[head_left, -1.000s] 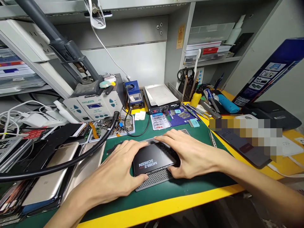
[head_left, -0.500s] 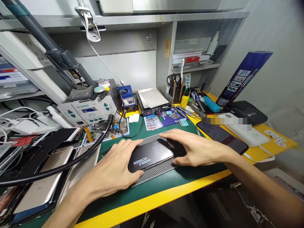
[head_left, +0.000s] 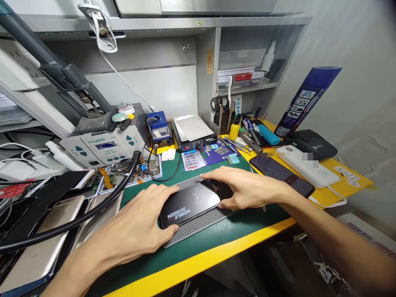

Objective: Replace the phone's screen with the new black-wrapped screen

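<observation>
Lying between left grip [head_left: 140,218] and right grip [head_left: 247,187], the black slab [head_left: 192,203]

A yellow desk [head_left: 198,264] is carrying a dark phone [head_left: 283,174], a power bank [head_left: 305,165] and a green mat [head_left: 216,239], which is supporting a grey pad [head_left: 198,225].

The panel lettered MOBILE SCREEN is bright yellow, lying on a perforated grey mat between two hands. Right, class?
Wrong colour: the head view shows a black panel. It lies on the perforated grey mat between the left hand and right hand.
</observation>
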`<state>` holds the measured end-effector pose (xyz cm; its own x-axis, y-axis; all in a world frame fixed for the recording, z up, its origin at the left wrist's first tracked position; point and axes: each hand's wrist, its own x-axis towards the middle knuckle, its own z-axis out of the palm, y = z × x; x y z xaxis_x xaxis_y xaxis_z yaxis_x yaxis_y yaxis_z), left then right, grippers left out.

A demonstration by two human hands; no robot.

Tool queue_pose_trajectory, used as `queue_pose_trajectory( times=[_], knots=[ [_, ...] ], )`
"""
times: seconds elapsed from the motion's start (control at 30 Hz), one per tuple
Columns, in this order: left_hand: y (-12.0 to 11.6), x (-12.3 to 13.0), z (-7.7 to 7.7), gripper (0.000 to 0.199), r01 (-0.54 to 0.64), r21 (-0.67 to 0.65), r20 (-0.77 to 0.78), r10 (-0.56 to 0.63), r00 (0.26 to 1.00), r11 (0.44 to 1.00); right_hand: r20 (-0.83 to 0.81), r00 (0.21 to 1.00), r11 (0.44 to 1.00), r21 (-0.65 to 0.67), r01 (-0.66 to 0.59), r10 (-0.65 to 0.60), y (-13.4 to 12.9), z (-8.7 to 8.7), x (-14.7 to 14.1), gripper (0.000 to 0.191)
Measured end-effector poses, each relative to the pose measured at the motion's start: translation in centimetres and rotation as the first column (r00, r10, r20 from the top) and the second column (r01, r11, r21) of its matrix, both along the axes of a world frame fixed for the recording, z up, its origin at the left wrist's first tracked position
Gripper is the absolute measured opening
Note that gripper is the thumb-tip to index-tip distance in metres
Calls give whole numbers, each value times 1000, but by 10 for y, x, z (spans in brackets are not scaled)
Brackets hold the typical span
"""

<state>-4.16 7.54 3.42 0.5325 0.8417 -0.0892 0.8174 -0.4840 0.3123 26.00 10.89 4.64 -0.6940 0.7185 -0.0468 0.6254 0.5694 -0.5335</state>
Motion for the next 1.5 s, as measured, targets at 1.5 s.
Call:
queue_pose_trajectory(
  times=[1.5],
  knots=[
    [5, 5, 5, 55, 96, 158, -207, -62, 976, 983, -52, 999, 996, -90, -21, 17, 15, -2, 9, 72]
  ],
)
